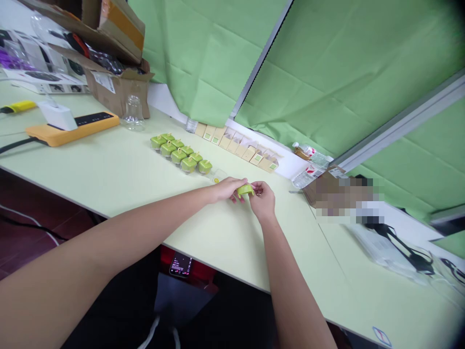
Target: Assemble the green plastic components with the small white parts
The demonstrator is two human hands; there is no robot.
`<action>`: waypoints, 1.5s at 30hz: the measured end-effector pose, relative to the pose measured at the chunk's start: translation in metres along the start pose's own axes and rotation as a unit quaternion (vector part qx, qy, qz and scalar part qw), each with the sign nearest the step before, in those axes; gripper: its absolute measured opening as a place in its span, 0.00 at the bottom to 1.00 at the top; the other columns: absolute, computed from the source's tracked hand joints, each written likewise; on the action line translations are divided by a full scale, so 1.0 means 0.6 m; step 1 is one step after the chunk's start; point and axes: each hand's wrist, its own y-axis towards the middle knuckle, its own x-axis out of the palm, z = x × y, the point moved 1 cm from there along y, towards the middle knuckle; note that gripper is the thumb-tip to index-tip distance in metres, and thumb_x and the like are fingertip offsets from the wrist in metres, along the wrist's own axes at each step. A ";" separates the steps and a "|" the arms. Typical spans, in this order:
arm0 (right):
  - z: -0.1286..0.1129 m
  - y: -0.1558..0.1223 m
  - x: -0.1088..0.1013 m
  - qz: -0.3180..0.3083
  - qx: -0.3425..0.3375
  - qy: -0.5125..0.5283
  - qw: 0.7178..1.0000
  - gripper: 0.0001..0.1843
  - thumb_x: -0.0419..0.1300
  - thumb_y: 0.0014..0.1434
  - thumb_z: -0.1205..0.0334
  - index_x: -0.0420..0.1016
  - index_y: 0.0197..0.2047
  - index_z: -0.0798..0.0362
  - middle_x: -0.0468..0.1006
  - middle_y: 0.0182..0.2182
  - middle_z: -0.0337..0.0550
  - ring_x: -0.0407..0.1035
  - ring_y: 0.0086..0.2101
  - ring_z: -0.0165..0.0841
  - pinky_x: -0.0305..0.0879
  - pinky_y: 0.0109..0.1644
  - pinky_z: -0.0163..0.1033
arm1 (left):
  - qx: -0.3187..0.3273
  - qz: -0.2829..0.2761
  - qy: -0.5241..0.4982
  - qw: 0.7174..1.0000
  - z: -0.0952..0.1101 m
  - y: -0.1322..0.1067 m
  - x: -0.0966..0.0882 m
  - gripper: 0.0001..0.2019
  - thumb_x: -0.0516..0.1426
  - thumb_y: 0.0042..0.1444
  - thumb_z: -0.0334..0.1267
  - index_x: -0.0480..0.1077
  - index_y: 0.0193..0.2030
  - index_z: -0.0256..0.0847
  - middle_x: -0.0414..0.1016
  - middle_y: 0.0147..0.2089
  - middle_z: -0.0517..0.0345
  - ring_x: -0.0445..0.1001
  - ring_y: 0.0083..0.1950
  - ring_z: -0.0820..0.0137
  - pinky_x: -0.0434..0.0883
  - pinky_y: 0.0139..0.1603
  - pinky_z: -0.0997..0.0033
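Observation:
A green plastic lid (245, 189) is held up just above the table between both hands, its hollow side partly toward me. My left hand (228, 189) grips the lid from the left, thumb on top and fingers curled beneath. The fingers of my right hand (263, 198) are pinched at its right edge; whether they hold some smaller piece cannot be made out. Just left of my left hand, a small clear container (219, 175) with a yellow spot lies on the table. Beyond it stand several small clear containers with green lids (178, 155), set in two rows.
Small cardboard boxes (238, 145) line the table's back edge. At the left are a yellow power strip (72, 130), a clear jar (133, 114) and an open carton (116, 92). Plastic bottles (308, 175) and a headset-like black strap (403, 247) lie right. A phone (180, 264) rests below the table edge.

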 end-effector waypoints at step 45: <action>-0.046 -0.018 0.011 -0.134 0.134 0.392 0.900 0.22 0.75 0.44 0.55 0.74 0.40 0.49 0.80 0.40 0.39 0.76 0.42 0.32 0.69 0.61 0.48 | 0.113 0.211 0.021 0.971 0.015 0.011 -0.023 0.23 0.51 0.64 0.51 0.77 0.48 0.35 0.79 0.40 0.49 0.68 0.29 0.74 0.63 0.26 0.75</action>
